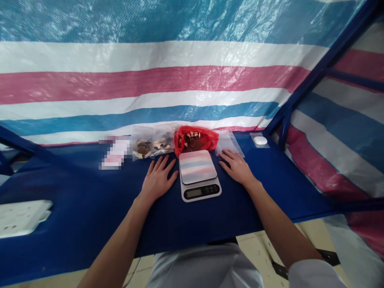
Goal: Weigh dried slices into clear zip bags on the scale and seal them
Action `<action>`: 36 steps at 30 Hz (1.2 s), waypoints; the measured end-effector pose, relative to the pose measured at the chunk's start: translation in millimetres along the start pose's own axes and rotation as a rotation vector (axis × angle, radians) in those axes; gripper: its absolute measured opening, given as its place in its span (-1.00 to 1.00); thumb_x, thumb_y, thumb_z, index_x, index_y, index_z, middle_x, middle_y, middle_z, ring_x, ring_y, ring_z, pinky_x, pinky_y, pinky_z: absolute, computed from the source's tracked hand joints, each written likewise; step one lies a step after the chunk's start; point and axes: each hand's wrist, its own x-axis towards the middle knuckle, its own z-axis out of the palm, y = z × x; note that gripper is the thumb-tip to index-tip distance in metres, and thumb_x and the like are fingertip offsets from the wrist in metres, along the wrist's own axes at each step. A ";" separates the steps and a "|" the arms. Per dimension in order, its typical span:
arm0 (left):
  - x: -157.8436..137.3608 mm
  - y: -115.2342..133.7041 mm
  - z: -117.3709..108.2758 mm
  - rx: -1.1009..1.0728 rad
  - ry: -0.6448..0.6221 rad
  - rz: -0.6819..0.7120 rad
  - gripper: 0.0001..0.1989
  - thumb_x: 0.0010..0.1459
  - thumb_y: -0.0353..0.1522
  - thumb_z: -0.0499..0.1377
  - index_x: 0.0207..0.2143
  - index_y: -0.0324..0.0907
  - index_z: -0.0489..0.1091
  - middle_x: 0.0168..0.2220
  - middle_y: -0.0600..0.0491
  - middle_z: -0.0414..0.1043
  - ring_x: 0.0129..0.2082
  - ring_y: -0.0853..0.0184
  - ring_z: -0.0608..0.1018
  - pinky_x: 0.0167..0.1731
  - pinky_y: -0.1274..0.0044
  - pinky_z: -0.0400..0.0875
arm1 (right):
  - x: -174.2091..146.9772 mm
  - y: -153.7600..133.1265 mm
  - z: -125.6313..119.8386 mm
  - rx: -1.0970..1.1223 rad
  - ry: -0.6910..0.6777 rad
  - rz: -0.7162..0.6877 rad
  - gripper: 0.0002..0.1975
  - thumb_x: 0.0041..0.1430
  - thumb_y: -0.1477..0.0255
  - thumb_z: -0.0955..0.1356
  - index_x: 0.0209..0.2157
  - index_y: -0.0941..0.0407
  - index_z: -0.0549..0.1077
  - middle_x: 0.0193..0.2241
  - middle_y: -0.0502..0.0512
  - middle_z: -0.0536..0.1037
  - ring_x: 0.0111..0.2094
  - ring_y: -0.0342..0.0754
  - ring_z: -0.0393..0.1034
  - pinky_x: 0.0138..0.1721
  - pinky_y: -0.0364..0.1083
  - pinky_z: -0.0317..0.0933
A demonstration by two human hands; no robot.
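My left hand lies flat on the blue table, fingers spread, just left of a digital kitchen scale. On the scale's other side my right hand rests palm down with its fingers apart, the fingertips by a flat clear plastic bag. Nothing sits on the scale's shiny plate, and its display looks blank. Behind the scale an opened red plastic bag holds brown and cream pieces that I cannot identify. Two clear bags with similar pieces, one on the left and one beside it, lie left of it.
A white oval object lies on a small clear bag at the right back. A blurred-out paper is at the left back, and a white power strip at the left edge. Striped sheeting and blue frame bars enclose the table.
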 end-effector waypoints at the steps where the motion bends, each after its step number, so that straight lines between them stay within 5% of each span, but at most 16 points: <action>1: -0.3 -0.2 0.2 0.006 0.003 0.000 -0.46 0.36 -0.15 0.01 0.31 -0.12 0.28 0.37 -0.13 0.17 0.38 -0.02 0.21 0.33 0.10 0.09 | 0.3 0.0 -0.6 0.005 0.019 0.003 -0.57 0.39 0.23 0.24 0.18 0.06 0.45 0.24 0.14 0.43 0.29 0.16 0.25 0.31 0.20 0.14; 7: -0.9 -1.2 1.9 0.001 0.024 0.017 -0.47 0.36 -0.16 0.00 0.30 -0.14 0.29 0.36 -0.13 0.18 0.37 -0.02 0.21 0.33 0.10 0.09 | 20.5 6.7 -7.1 0.031 0.110 0.044 -0.61 0.39 0.24 0.24 0.13 0.02 0.49 0.18 0.13 0.49 0.20 0.10 0.38 0.20 0.09 0.32; 12: -0.8 -1.1 1.4 -0.013 0.026 0.009 -0.46 0.36 -0.15 0.00 0.30 -0.15 0.30 0.36 -0.14 0.18 0.37 -0.03 0.22 0.33 0.09 0.09 | 45.2 17.8 -5.0 -0.023 -0.010 0.004 -0.57 0.36 0.23 0.28 0.13 0.14 0.48 0.21 0.23 0.45 0.26 0.15 0.31 0.28 0.10 0.20; 16: -1.4 -1.6 2.2 -0.033 0.027 0.009 -0.46 0.36 -0.14 -0.01 0.29 -0.13 0.31 0.36 -0.13 0.19 0.37 -0.03 0.22 0.32 0.08 0.09 | 47.4 20.3 -1.4 0.000 -0.050 0.038 -0.61 0.35 0.21 0.29 0.10 0.03 0.51 0.20 0.15 0.46 0.23 0.13 0.35 0.25 0.13 0.25; 26: -1.3 -1.0 1.0 -0.053 0.016 -0.002 -0.46 0.35 -0.15 0.00 0.29 -0.14 0.31 0.36 -0.14 0.18 0.37 -0.04 0.21 0.33 0.08 0.07 | 44.8 8.9 -6.7 0.012 0.051 0.235 -0.73 0.33 0.22 0.29 -0.11 -0.11 0.62 0.04 -0.04 0.61 -0.02 0.10 0.55 -0.13 0.00 0.47; 36: -1.9 -2.6 2.4 -0.044 0.034 0.005 -0.47 0.36 -0.13 0.00 0.29 -0.11 0.31 0.36 -0.12 0.19 0.37 0.00 0.22 0.33 0.11 0.08 | 38.0 13.2 -21.7 0.237 0.200 0.357 -0.73 0.25 0.20 0.33 -0.16 -0.08 0.64 -0.03 0.01 0.65 -0.02 0.15 0.55 -0.05 0.05 0.44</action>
